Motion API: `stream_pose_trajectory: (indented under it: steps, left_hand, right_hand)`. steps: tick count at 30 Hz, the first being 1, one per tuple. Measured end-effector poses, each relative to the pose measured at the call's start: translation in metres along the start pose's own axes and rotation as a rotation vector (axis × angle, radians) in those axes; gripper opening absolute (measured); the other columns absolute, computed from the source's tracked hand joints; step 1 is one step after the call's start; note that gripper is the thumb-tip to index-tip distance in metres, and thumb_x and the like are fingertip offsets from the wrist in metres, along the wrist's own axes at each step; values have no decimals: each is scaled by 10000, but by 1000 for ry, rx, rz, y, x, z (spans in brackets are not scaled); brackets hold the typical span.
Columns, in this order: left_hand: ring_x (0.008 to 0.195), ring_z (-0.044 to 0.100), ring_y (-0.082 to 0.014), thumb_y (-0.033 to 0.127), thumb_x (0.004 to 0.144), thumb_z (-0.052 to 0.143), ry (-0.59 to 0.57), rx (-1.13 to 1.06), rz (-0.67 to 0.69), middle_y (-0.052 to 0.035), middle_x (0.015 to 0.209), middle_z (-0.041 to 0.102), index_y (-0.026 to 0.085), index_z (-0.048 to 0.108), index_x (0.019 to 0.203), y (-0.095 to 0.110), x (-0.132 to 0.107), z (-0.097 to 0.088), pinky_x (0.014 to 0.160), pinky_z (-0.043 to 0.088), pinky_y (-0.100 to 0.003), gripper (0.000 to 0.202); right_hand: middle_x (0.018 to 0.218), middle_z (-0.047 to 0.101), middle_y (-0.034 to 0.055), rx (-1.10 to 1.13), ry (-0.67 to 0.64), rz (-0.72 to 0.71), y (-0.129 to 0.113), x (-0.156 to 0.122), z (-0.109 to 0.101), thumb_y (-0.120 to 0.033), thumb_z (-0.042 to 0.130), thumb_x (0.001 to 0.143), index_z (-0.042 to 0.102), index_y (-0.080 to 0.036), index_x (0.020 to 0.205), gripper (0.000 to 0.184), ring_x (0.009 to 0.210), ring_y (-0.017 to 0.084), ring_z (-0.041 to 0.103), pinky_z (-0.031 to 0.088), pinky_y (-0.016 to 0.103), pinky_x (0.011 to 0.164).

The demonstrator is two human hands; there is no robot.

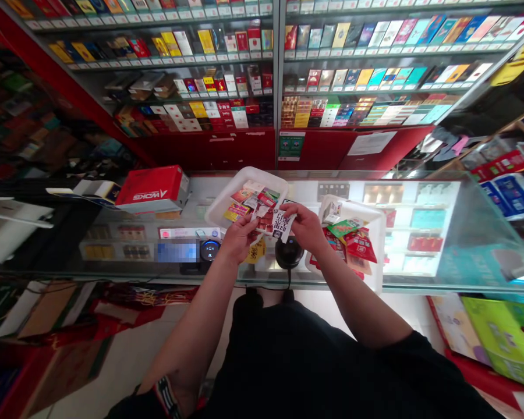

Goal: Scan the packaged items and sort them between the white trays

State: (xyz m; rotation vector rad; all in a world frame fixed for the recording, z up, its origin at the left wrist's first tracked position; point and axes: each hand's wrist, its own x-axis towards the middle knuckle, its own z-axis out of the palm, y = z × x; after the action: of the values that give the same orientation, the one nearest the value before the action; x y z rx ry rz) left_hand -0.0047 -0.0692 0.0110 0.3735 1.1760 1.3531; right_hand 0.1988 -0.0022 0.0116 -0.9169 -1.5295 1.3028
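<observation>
Between my two hands is a snack packet (266,220) in white, brown and red with large dark characters at its right end. My left hand (240,235) pinches its left side, and my right hand (303,224) grips its right end. Just behind the packet stands a white tray (220,201) with several colourful packets in it. To the right, below my right forearm, a second white tray (378,276) holds red and green packets (360,244). A round black device (289,252) with a cable sits on the glass counter below my right hand.
The glass counter (419,279) spans the view, with goods under its top. A red box (151,189) stands at the left. Near it are a small round display (209,250) and a yellow card (255,251). Shelves of small packs (240,113) rise behind.
</observation>
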Motion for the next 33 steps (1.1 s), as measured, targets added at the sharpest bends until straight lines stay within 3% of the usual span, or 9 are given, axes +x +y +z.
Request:
stream_pose_trajectory:
  steps: [3, 6, 9, 14, 17, 22, 25, 27, 33]
  left_hand:
    - [619, 630, -76, 314, 654, 981, 10, -7, 57, 1, 873, 789, 181, 767, 993, -13, -8, 13, 501, 401, -162, 423]
    - [675, 653, -96, 346, 675, 965, 31, -2, 124, -1, 906, 797, 196, 773, 994, -22, -15, 23, 544, 426, -180, 402]
    - [756, 688, -127, 382, 688, 951, 36, 32, 166, -9, 946, 801, 208, 761, 1014, -25, -18, 29, 625, 484, -209, 415]
    - [797, 698, -127, 378, 688, 946, 1, 89, 238, -7, 1025, 801, 224, 725, 1044, -24, -14, 33, 639, 483, -207, 446]
    - [826, 707, -139, 370, 698, 940, -36, 116, 296, -11, 1003, 799, 217, 719, 999, -23, -10, 37, 667, 509, -215, 404]
    - [943, 728, -179, 326, 735, 910, -78, 182, 369, -43, 1074, 803, 203, 768, 989, -24, -6, 42, 805, 569, -277, 316]
    - [1094, 732, -224, 291, 700, 929, -102, 176, 379, -66, 1206, 795, 199, 796, 981, -24, -4, 47, 944, 588, -336, 325]
    - [1181, 722, -257, 298, 671, 951, -97, 146, 360, -80, 1249, 791, 200, 801, 1020, -24, -3, 50, 1007, 585, -371, 392]
    - [996, 790, -267, 388, 672, 966, -57, 43, 163, -98, 1063, 826, 173, 774, 1093, -18, -4, 53, 833, 651, -358, 509]
  right_hand:
    - [1000, 770, 24, 55, 25, 113, 3, -3, -13, -292, 704, 766, 684, -245, 1056, 294, 837, 192, 693, 579, 331, 760]
    - [745, 696, -14, -34, 18, 205, 1, -6, -23, -366, 667, 822, 686, -226, 895, 159, 659, 158, 601, 493, 280, 619]
    - [583, 593, -21, -129, 5, 314, -2, -9, -30, -475, 619, 899, 615, -232, 706, 311, 540, 141, 498, 374, 267, 514]
    - [443, 516, 10, -53, -14, 518, -7, -13, -37, -733, 577, 935, 540, -245, 601, 593, 412, 139, 425, 316, 288, 442]
    - [485, 585, 29, 123, -30, 682, -14, -12, -42, -787, 588, 916, 616, -222, 713, 601, 388, 132, 432, 307, 267, 408]
    - [592, 670, 33, 461, -46, 888, -32, -9, -51, -591, 682, 927, 664, -192, 893, 400, 436, 130, 513, 383, 232, 418]
    - [668, 707, 29, 501, -27, 820, -35, -8, -54, -315, 775, 834, 691, -171, 921, 188, 484, 116, 546, 405, 213, 431]
    - [741, 742, 28, 481, -13, 757, -32, -7, -54, -204, 784, 758, 711, -169, 957, 214, 518, 113, 573, 402, 205, 427]
    - [837, 777, 32, 479, 8, 635, -13, 0, -55, -175, 841, 643, 704, -191, 986, 370, 704, 180, 715, 582, 279, 591]
